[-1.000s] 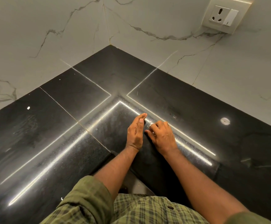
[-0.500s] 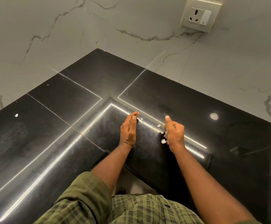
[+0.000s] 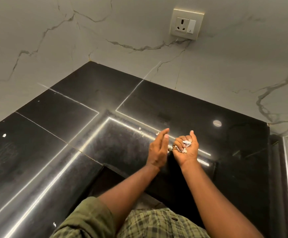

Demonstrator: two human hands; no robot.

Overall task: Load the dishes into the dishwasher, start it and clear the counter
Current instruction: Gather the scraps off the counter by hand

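Over the inner corner of the black L-shaped counter (image 3: 74,121) my right hand (image 3: 187,148) is turned palm up with its fingers curled round a small heap of white scraps (image 3: 185,145). My left hand (image 3: 157,149) stands on edge right beside it, fingers straight and together, its side on the counter. A few more white scraps (image 3: 140,130) lie on the counter just beyond my left fingertips. No dishes or dishwasher are in view.
White marble walls meet behind the counter, with a socket and switch plate (image 3: 186,24) on the right wall. Single white specks (image 3: 4,135) lie at the far left and near my left sleeve. A metal edge (image 3: 287,169) runs down the counter's right end.
My right hand has turned palm up and closed round the white scraps, and my left hand has slid right against it. The view has shifted to the left.
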